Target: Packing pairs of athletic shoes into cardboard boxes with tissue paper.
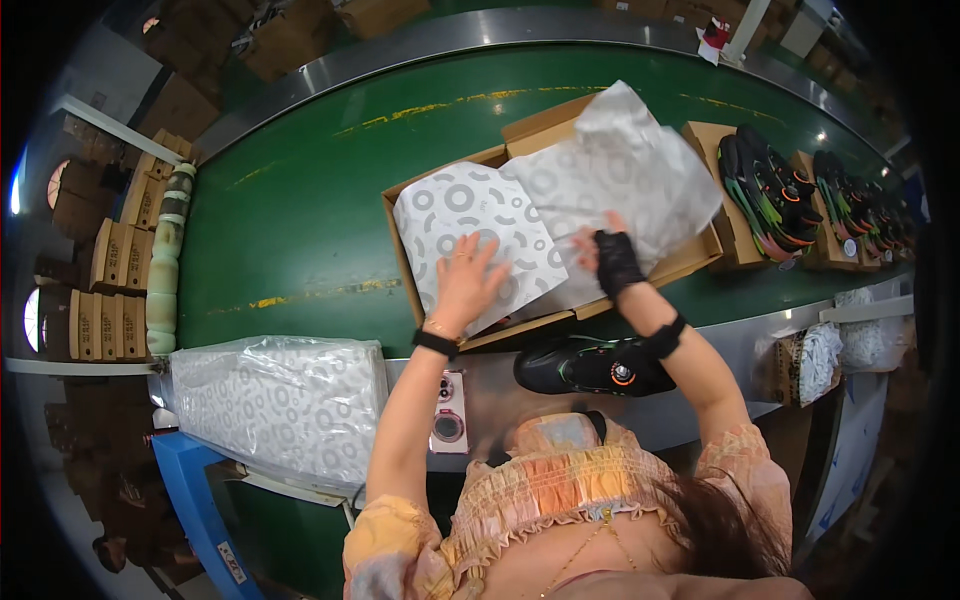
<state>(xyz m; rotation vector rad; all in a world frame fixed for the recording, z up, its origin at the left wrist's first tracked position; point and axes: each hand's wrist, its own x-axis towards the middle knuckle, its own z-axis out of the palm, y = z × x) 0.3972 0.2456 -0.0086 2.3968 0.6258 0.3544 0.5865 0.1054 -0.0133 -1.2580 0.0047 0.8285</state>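
1. Tissue paper [480, 235], white with grey ring prints, lies spread inside the open cardboard shoebox [400, 245] on the green conveyor belt [290, 230]; a second sheet [640, 170] billows up over the box's right half and its raised lid
2. Left hand [465, 285] rests flat on the left sheet, fingers spread wide, pressing it down into the box and gripping nothing
3. Right hand [612, 258], in a black fingerless glove, sits at the lower edge of the lifted sheet; its fingers appear closed on the paper, pinching that edge
4. Judged from this, the step in hand is lining the box: one sheet is bedded, the other is being folded or drawn across
5. One black shoe [590, 365] with green trim lies on the metal ledge just beside the box's near edge, between the box and the person
6. The next move likely calls for flattening the loose sheet so the box floor is clear, then a free hand reaching back for the shoe
7. Further boxes with dark shoes [765, 190] stand along the belt to the right, and a wrapped stack of the same paper [280, 400] sits at the left, with stacked flat boxes [105, 290] beyond
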